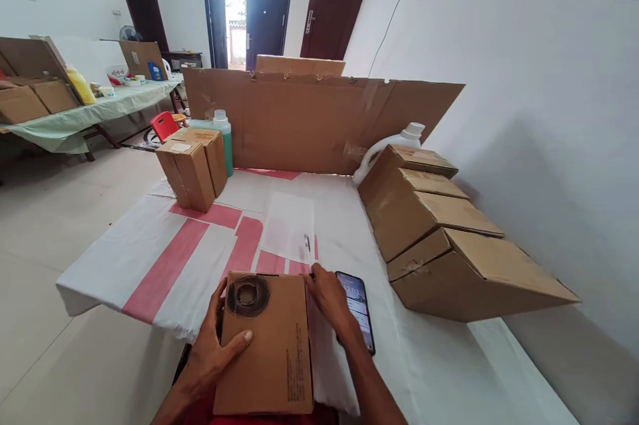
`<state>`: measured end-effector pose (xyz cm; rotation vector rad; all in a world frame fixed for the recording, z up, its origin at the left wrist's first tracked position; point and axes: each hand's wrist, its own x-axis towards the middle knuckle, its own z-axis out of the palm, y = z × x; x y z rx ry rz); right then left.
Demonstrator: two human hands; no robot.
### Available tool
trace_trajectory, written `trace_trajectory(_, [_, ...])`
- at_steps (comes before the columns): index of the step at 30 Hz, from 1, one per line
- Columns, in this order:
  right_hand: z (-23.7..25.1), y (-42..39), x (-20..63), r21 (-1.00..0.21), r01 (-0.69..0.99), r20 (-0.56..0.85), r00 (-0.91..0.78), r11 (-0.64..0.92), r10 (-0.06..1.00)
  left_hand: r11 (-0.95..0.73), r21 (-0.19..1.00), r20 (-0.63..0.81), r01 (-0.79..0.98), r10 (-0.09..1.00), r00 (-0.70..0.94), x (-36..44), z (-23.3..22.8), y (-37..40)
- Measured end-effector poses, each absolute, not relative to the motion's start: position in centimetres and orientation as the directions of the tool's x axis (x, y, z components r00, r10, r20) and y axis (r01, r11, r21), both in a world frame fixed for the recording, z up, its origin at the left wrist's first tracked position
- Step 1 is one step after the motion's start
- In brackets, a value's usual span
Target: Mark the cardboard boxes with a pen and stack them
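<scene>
Left hand (212, 348): grip spread around the left edge of the cardboard box (267, 345), thumb lying on its top face, fingers down its side
Right hand (329, 302): grip loosely open, fingers resting against the box's far right corner, just beside the phone (358, 308)
Cardboard box: flat at the counter's (439, 358) near edge, a dark ring printed on top
Pen (307, 248): on a paper sheet (289, 225) just beyond the box
Stacked cartons (439, 232): along the counter's right edge

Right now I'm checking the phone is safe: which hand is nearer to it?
Right. The right hand lies just left of the phone; the left hand grips the cardboard box, farther off.
</scene>
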<state>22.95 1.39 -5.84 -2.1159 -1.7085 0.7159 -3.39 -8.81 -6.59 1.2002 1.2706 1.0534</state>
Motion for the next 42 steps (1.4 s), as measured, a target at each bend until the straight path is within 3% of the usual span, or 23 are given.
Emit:
trace_trajectory(3, [-7.3, 1.1, 21.8, -0.435, 0.857, -0.230, 0.192, -0.277, 0.954, 0.112, 0.990, -0.112, 0.084, 0.994, 0.007, -3.0, -6.6, -8.6])
trace_trajectory(8, [-6.5, -0.7, 22.6, -0.358, 0.877, -0.223, 0.252, -0.320, 0.942, 0.155, 0.988, -0.154, 0.021, 0.986, -0.062, -1.9, -4.7, -8.8])
trace_trajectory(13, [-6.5, -4.3, 26.3, -0.230, 0.818, -0.127, 0.512, -0.527, 0.850, 0.176, 0.983, -0.180, -0.053, 0.981, -0.072, -1.6, -4.7, -8.9])
trace_trajectory(16, [-7.7, -5.4, 27.7, -0.291, 0.735, -0.191, 0.583, -0.613, 0.790, 0.169, 0.980, -0.179, -0.105, 0.979, -0.100, -1.3, -5.3, -8.9])
trace_trajectory(21, [-8.9, -4.8, 28.6, -0.482, 0.633, -0.210, 0.588, -0.606, 0.781, 0.109, 0.977, -0.119, -0.182, 0.992, -0.045, -1.2, -6.1, -9.3])
trace_trajectory(26, [-9.2, -5.4, 28.8, -0.761, 0.469, -0.213, 0.472, -0.448, 0.856, 0.123, 0.958, -0.143, -0.261, 0.988, -0.060, -1.7, -7.4, -9.2])
trace_trajectory(28, [-8.6, -6.4, 28.6, -0.910, 0.203, -0.231, 0.477, -0.362, 0.848, 0.114, 0.959, -0.133, -0.261, 0.989, -0.058, -2.1, -7.5, -9.1])
trace_trajectory(30, [-7.0, -7.5, 28.2, -0.952, -0.181, -0.303, 0.440, -0.247, 0.845, 0.095, 0.973, -0.104, -0.209, 0.994, -0.031, -2.5, -7.2, -8.9])
trace_trajectory(32, [-4.7, -8.3, 27.5, -0.863, -0.470, -0.367, 0.329, -0.186, 0.870, 0.081, 0.988, -0.080, -0.134, 0.997, 0.014, -2.7, -6.7, -8.7])
trace_trajectory(34, [-2.4, -8.6, 26.3, -0.768, -0.611, -0.403, 0.227, -0.193, 0.886, 0.079, 0.993, -0.075, -0.090, 0.996, 0.049, -2.8, -6.3, -8.5])
trace_trajectory(37, [0.1, -8.4, 23.4, -0.636, -0.718, -0.448, 0.048, -0.281, 0.893, 0.077, 0.994, -0.074, -0.075, 0.996, 0.052, -2.4, -6.0, -8.4])
trace_trajectory(42, [1.1, -8.0, 17.5, -0.435, -0.766, -0.350, -0.341, -0.474, 0.872, 0.068, 0.998, -0.067, -0.010, 0.994, 0.090, -2.2, -6.3, -8.6])
